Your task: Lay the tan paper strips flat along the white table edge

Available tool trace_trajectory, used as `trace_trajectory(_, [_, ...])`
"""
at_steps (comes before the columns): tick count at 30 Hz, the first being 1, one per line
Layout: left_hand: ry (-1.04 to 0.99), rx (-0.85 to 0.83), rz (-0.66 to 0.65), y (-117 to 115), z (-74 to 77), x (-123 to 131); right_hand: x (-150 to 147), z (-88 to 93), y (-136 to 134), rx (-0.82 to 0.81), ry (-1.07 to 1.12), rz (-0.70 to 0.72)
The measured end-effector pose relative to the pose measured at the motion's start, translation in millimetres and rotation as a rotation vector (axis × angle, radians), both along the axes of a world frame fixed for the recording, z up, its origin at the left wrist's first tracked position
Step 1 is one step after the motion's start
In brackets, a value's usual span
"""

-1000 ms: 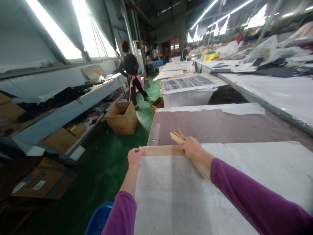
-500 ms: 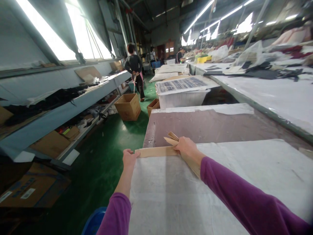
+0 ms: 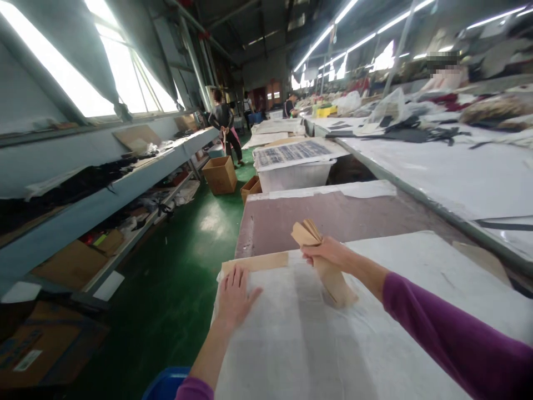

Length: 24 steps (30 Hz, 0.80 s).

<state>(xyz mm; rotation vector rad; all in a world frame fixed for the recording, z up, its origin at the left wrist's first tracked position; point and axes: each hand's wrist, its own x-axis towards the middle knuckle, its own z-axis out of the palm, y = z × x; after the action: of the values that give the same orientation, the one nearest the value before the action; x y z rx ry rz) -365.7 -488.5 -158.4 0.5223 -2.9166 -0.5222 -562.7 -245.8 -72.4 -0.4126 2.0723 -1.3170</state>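
My right hand (image 3: 328, 251) grips a bundle of tan paper strips (image 3: 322, 261), its top end fanned out above my fingers and its lower end resting on the white sheet (image 3: 375, 333). One tan strip (image 3: 255, 261) lies flat along the far edge of that white sheet. My left hand (image 3: 235, 294) lies flat with fingers spread on the sheet, just below the left end of the strip. Both arms wear purple sleeves.
A brown board (image 3: 333, 216) covers the table beyond the sheet. A white bin (image 3: 293, 172) and cardboard boxes (image 3: 220, 174) stand farther off. Grey shelves (image 3: 104, 189) line the left of the green-floored aisle, where a person in black (image 3: 225, 130) stands. A blue tub (image 3: 166, 383) sits near my left elbow.
My left hand let go of the strip's left end and now lies flat on the sheet below it. My right hand lifted the bundle off the strip, which stays laid along the edge.
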Motion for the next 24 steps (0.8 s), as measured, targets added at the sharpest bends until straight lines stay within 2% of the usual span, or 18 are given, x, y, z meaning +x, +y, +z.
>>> trace_trajectory(3, [0.031, 0.103, 0.031, 9, 16.8, -4, 37, 20.0, 25, -0.145, -0.183, 0.051])
trace_trajectory(6, [0.11, 0.295, 0.023, 35, 52.0, -10, 72, 31.1, 39, -0.232, -0.324, 0.092])
trace_trajectory(9, [0.134, 0.605, -0.094, 78, 87.2, -6, 96, 32.7, 43, -0.31, -0.434, 0.113])
trace_trajectory(11, [0.138, 0.889, -0.147, 105, 102.0, 0, 107, 31.0, 42, -0.349, -0.457, 0.116])
trace_trajectory(12, [0.154, 1.028, -0.128, 115, 106.1, 2, 111, 29.7, 41, -0.358, -0.448, 0.114])
trace_trajectory(14, [0.209, 1.184, -0.044, 127, 108.5, 3, 118, 26.4, 38, -0.355, -0.414, 0.098])
trace_trajectory(15, [0.243, 1.195, 0.008, 128, 107.6, 3, 120, 24.2, 36, -0.345, -0.397, 0.086])
trace_trajectory(19, [0.33, 1.136, 0.138, 120, 100.5, 2, 128, 14.0, 29, -0.311, -0.371, 0.031])
trace_trajectory(24, [0.333, 1.09, 0.167, 108, 95.6, 8, 131, 8.0, 24, -0.294, -0.397, 0.003])
